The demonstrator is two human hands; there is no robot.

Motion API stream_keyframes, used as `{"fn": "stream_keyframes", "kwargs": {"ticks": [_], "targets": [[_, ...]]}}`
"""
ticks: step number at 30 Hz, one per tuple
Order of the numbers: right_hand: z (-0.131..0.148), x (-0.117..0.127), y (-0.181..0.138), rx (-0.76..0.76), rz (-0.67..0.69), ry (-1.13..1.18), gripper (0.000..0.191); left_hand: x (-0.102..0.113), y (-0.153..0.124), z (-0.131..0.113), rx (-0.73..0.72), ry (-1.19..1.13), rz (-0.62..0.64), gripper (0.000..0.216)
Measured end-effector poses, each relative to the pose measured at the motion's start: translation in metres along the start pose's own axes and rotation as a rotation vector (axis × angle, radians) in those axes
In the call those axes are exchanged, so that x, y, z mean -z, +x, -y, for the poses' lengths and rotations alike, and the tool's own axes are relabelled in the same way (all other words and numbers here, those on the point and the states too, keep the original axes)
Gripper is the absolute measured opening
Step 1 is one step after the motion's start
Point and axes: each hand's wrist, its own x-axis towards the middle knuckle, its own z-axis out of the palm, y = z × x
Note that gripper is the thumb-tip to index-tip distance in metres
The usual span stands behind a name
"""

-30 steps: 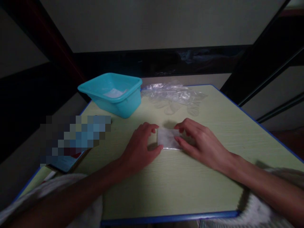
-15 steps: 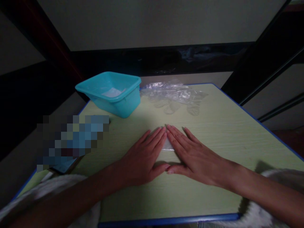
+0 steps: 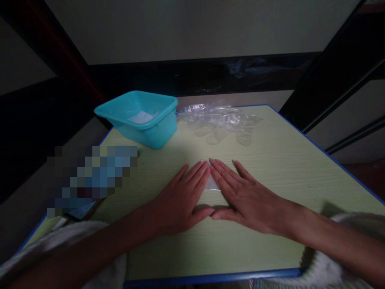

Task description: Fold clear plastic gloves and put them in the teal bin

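Observation:
My left hand (image 3: 183,200) lies flat, fingers stretched out, over the left part of a small piece of clear plastic (image 3: 213,184) on the table. My right hand (image 3: 240,196) is flat too and covers the plastic's right part. The fingertips of both hands almost meet near its far edge, and the thumbs come together on the near side. Only a strip of the plastic shows between the hands, so I cannot tell whether it is a folded bag or a glove.
A turquoise plastic basin (image 3: 162,128) with something whitish inside stands at the back left. Crumpled clear plastic gloves or bags (image 3: 222,118) lie at the back. A blurred-out item (image 3: 96,180) is at the left. The table (image 3: 285,160) has a blue edge.
Both hands stay flat on the plastic, nearly still. The view has shifted very slightly.

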Motion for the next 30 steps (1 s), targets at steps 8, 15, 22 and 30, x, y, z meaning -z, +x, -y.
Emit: {"fn": "stream_keyframes", "kwargs": {"ticks": [8, 15, 22, 30], "targets": [[-0.005, 0.002, -0.005, 0.015, -0.006, -0.047, 0.090, 0.002, 0.001, 0.000, 0.016, -0.026, 0.019, 0.072], [-0.007, 0.021, 0.001, 0.042, -0.048, -0.132, 0.072, 0.002, 0.000, 0.001, 0.041, -0.122, -0.039, 0.075], [-0.006, 0.029, 0.006, 0.190, -0.181, -0.179, 0.017, -0.002, -0.002, 0.007, 0.175, -0.353, -0.247, 0.066], [-0.005, 0.020, 0.008, 0.247, -0.192, -0.269, 0.014, -0.001, 0.001, 0.012, 0.400, -0.630, -0.420, 0.043]]}}
